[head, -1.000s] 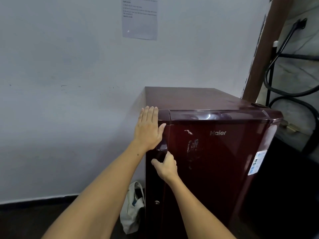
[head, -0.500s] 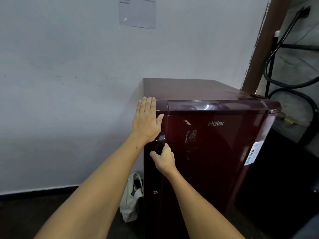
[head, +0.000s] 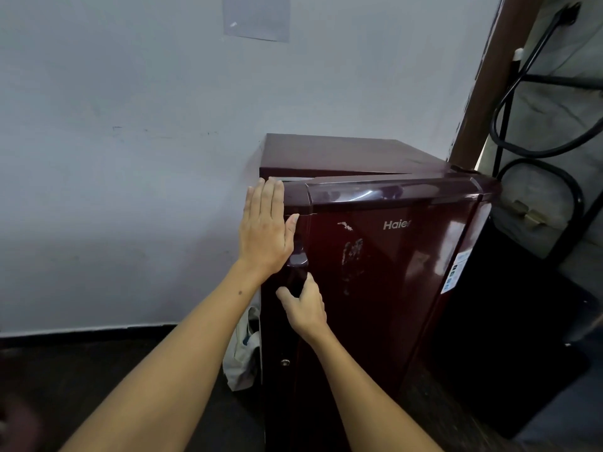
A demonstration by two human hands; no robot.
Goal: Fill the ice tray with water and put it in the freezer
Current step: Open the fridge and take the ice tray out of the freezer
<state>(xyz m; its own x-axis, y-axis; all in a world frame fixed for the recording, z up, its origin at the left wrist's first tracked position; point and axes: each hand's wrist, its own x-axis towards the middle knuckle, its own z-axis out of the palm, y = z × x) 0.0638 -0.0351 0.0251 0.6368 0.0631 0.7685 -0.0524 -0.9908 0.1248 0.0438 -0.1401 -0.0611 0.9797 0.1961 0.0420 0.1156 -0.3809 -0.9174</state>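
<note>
Nearest the camera, two bare forearms reach up from the bottom edge toward a small, glossy dark-maroon refrigerator (head: 391, 272) with "Haier" lettered in silver on its door. The right hand (head: 305, 308) is lower, its fingers curled into the recessed handle (head: 298, 265) at the door's left edge, thumb sticking out to the left; it grips the handle. Just above it, the left hand (head: 266, 228) lies flat with straight fingers held together against the upper left corner of the cabinet side, the thumb resting on the door's front edge. The door stands slightly ajar: a narrow wedge-shaped gap shows between its top trim and the flat maroon cabinet top (head: 342, 153), widest at the left. Pale scuff marks (head: 350, 252) mar the door's front, and a white label sticker (head: 455, 267) sits on its right side. The ice tray is nowhere in view, and the freezer interior is hidden behind the door.

On the dark floor left of the refrigerator slumps a white cloth bag (head: 243, 350). Behind stands a pale blue-grey wall (head: 130, 141) with a paper sheet (head: 256, 16) stuck near the top. At far right, a brown wooden post (head: 483, 93) leans, with black cables (head: 528, 132) looping beyond.
</note>
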